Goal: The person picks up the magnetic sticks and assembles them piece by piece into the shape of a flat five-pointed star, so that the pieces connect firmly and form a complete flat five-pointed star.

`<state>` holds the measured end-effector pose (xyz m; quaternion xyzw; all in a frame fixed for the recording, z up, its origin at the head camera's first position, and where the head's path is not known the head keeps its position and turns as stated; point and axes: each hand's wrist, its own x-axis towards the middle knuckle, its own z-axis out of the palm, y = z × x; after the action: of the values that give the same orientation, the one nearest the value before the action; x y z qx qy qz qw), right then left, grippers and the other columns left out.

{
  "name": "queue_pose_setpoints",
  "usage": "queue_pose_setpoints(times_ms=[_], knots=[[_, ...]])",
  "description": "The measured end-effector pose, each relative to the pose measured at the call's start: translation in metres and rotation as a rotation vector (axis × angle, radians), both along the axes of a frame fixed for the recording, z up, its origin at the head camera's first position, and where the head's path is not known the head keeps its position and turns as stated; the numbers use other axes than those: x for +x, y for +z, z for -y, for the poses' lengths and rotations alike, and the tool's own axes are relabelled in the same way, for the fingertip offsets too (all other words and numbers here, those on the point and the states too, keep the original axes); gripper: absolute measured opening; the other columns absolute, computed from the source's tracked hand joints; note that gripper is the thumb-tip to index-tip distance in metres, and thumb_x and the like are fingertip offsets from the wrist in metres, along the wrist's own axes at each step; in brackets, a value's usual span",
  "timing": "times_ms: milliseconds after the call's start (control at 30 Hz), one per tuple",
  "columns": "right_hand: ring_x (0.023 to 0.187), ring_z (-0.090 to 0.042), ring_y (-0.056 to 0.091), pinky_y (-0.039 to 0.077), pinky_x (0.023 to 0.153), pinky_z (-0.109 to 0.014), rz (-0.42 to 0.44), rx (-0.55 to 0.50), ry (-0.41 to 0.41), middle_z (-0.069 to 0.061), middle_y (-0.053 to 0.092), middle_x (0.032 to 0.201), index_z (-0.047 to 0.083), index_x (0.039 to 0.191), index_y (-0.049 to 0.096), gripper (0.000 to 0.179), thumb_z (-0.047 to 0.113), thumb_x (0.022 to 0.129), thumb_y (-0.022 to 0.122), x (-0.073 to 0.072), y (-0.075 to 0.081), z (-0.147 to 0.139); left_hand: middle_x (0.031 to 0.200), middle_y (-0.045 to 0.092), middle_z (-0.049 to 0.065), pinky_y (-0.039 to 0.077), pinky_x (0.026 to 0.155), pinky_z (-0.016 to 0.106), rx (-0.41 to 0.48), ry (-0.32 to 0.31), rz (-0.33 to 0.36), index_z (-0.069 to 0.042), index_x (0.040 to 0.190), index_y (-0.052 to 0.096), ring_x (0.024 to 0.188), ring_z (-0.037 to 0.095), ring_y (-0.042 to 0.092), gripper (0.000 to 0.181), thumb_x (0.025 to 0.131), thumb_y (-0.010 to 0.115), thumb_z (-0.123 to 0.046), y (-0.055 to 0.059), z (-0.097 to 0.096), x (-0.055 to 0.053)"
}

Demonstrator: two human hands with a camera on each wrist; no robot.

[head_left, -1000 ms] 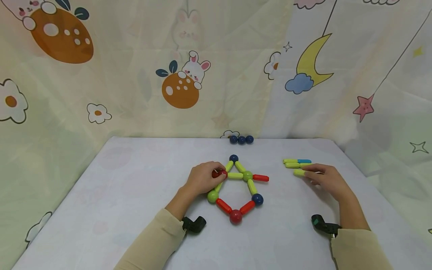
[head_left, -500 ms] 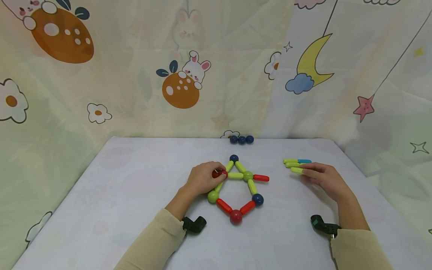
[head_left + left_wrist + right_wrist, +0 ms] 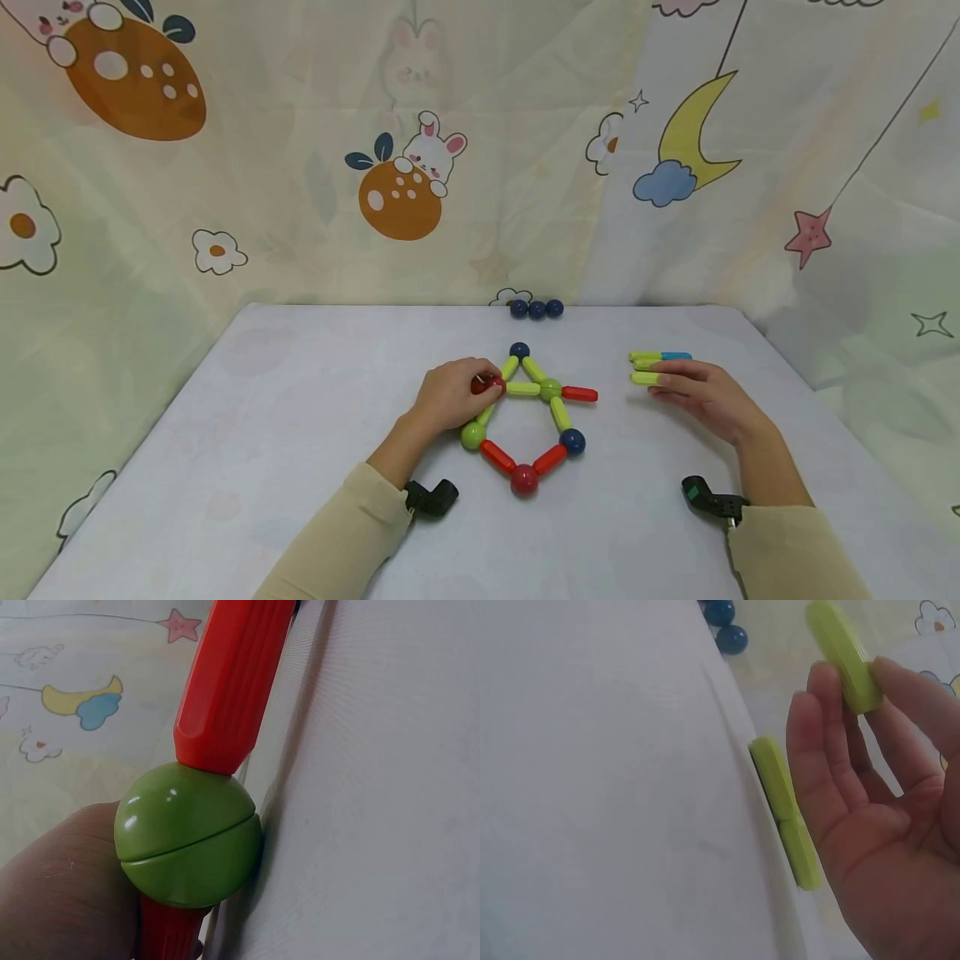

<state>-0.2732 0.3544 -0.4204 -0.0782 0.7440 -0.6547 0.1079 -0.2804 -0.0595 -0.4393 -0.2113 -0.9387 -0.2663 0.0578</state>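
Magnetic rods and balls form a linked frame on the table, with a red ball (image 3: 524, 480) at its near corner and a green ball (image 3: 473, 435) at its left. My left hand (image 3: 453, 393) grips another red ball (image 3: 496, 385) at the frame's upper left; its fingers partly hide that joint. The left wrist view has the green ball (image 3: 187, 836) and a red rod (image 3: 232, 690) close up, with the left hand (image 3: 64, 885) behind them. At the right, my right hand (image 3: 708, 400) pinches a yellow-green rod (image 3: 644, 378) between thumb and fingertips, above the table in the right wrist view.
Beyond the right hand lie a yellow-green rod (image 3: 645, 356) joined to a blue rod (image 3: 677, 356) and more yellow-green rods (image 3: 776, 780). Three dark blue balls (image 3: 537, 310) line the table's far edge. A red rod (image 3: 581, 394) sticks out from the frame's right side.
My right hand has moved left with the yellow-green rod, away from its spot by the other rods' right end. The left hand and the frame stay where they were.
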Motion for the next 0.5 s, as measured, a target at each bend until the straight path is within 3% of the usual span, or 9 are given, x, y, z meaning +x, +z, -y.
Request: queue_pose_setpoints(times_ms=[233,500], knots=[[0.104,-0.013,0.071,0.059,0.092,-0.026,0.003,-0.046,0.048,-0.002,0.053,0.131,-0.005,0.131,0.064,0.031,0.009,0.103,0.062,-0.001,-0.002,0.008,0.098,0.073,-0.008,0.051,0.075,0.031,-0.001,0.000,-0.024,-0.025,0.116,0.075,0.087,0.009,0.063,0.024,0.096,0.071,-0.038,-0.002,0.001,-0.001],[0.109,-0.012,0.068,0.058,0.094,-0.026,-0.013,0.063,0.102,-0.004,0.048,0.132,-0.008,0.134,0.060,0.036,0.009,0.102,0.062,-0.003,-0.002,0.020,0.100,0.073,-0.008,0.052,0.076,0.032,0.002,0.003,-0.019,-0.025,0.116,0.075,0.088,0.010,0.063,0.023,0.096,0.070,-0.038,-0.003,0.000,-0.002]])
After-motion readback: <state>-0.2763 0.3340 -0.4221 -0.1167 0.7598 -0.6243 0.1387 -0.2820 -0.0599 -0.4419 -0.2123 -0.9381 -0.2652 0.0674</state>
